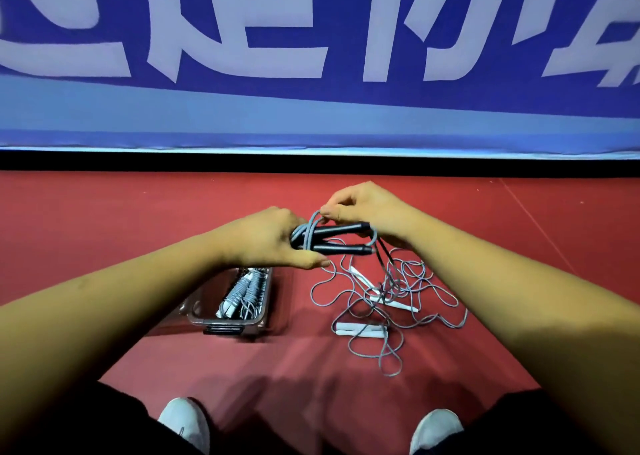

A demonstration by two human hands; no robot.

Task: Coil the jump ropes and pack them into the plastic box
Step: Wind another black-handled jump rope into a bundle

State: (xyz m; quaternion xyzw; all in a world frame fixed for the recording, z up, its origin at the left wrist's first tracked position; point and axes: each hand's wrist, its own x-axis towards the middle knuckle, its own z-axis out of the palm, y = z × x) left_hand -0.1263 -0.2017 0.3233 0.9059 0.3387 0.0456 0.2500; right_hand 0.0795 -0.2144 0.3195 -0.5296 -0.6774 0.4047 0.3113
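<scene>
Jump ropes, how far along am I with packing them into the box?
Done: several coiled ropes lie in the plastic box. In hand: your left hand grips the black-handled rope by its two handles while your right hand pinches a loop of its cord; it is not yet boxed. Left: a tangle of loose white-handled ropes on the red floor.

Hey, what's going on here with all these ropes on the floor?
A person is winding a black-handled jump rope: the left hand grips its two handles while the right hand pinches a loop of its grey cord over them. A plastic box on the red floor already holds coiled ropes, and a tangle of white-handled ropes lies loose beside it, not yet coiled.
</scene>
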